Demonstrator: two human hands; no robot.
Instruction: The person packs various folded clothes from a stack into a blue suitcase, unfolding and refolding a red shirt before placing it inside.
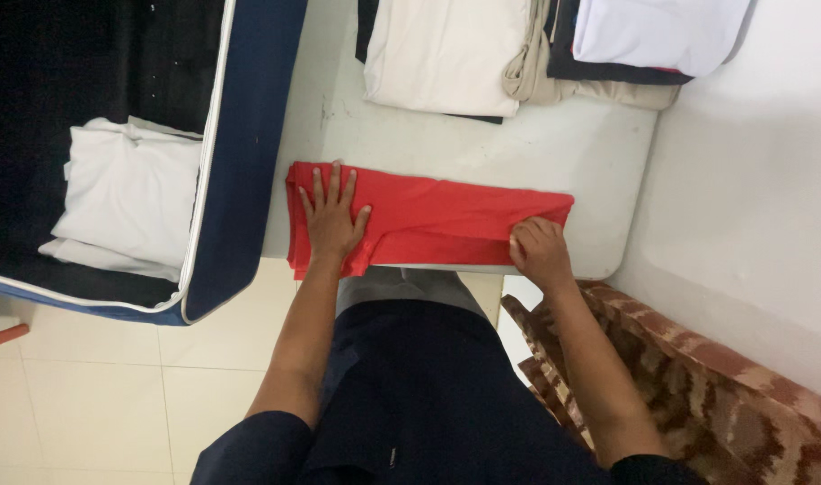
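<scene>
The left hand (332,218) lies flat, released, on the red garment (428,220) while the right hand (538,251) pinches its right near edge on the white table (572,148).

**Soft, even daylight with a slightly hazy picture**

The light is bright and diffuse, with no hard shadows. The white table (482,148) and the wall (761,180) on the right look pale and a little washed out. The open suitcase (240,153) on the far left is so dark inside that its lining shows no detail. The red cloth (428,216) is vivid. Focus is mildly soft throughout, and straight edges lean near the frame's corners.
</scene>
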